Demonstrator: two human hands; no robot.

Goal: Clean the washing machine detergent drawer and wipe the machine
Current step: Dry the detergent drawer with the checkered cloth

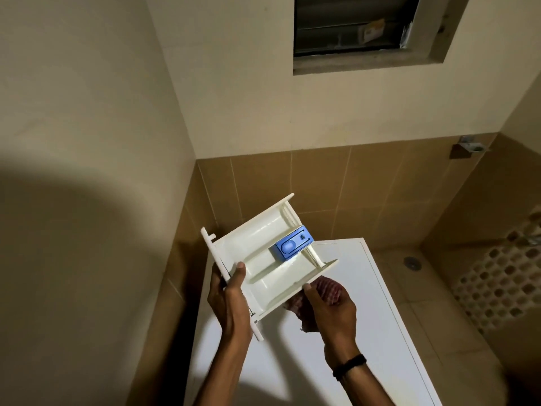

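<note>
Left hand [228, 300] grips the front-panel end of the white plastic detergent drawer [263, 259], right hand [330, 309] presses a bunched red checked cloth [329, 288] to its side, tilted in mid-air above the white washing machine top [380, 317]; I'd expect hard wiping to twist it loose and drop it.

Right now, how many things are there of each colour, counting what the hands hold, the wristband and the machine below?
White: 2 (drawer, machine)
Blue: 1 (insert)
Red checked: 1 (cloth)
Black: 1 (wristband)
Total: 5
</note>
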